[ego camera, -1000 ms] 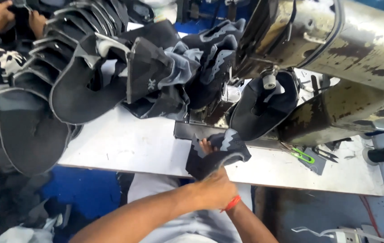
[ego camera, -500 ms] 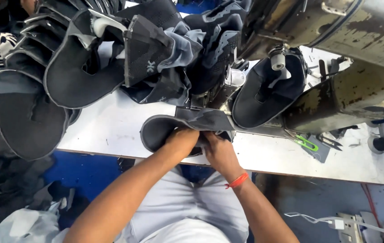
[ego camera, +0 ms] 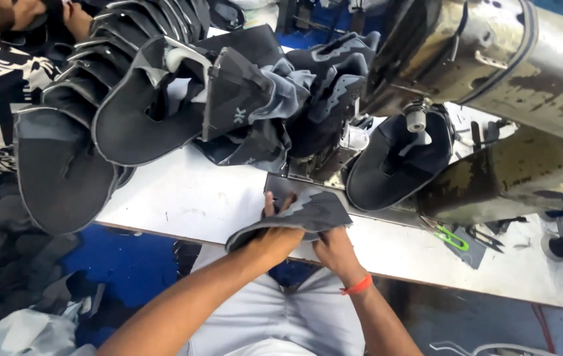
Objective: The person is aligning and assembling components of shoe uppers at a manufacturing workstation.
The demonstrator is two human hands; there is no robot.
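Shoe upper [ego camera: 308, 209] now flatter, both hands [ego camera: 308, 240].

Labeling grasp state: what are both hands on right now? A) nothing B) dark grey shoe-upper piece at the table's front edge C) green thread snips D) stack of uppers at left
B: left hand and right hand both grip the dark grey shoe-upper piece; the green snips lie untouched.

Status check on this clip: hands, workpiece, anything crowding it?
Left hand and right hand both grip the grey shoe upper at the table edge. Stacked uppers and sewing machine crowd close behind.
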